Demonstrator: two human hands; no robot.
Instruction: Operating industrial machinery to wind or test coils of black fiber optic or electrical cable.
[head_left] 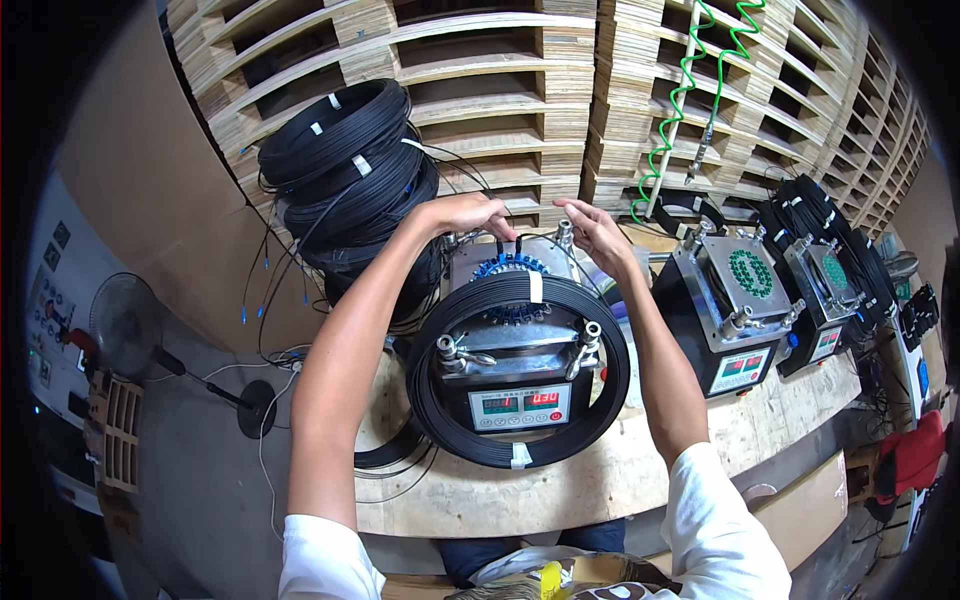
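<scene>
A polishing machine (515, 365) with a metal top and a red digital display stands on the bench in front of me. On its top plate sits a ring of blue fiber-optic connectors (508, 266), partly hidden by a coil of black cable (423, 400) that leans upright against the machine's front. My left hand (473, 212) is at the far edge of the ring, its fingers closed at a black-ended connector (518, 244). Just right of it, my right hand (596, 236) hovers by the back right corner post, index finger stretched out and fingers apart.
Tall stacked coils of black cable (345, 205) stand at left, loose ends hanging. Two similar machines (742, 275) with green-dotted plates are at right. Wooden pallets (490, 90) rise behind the bench (640, 470). A green coiled air hose (668, 130) hangs at the back. A fan (128, 322) stands left.
</scene>
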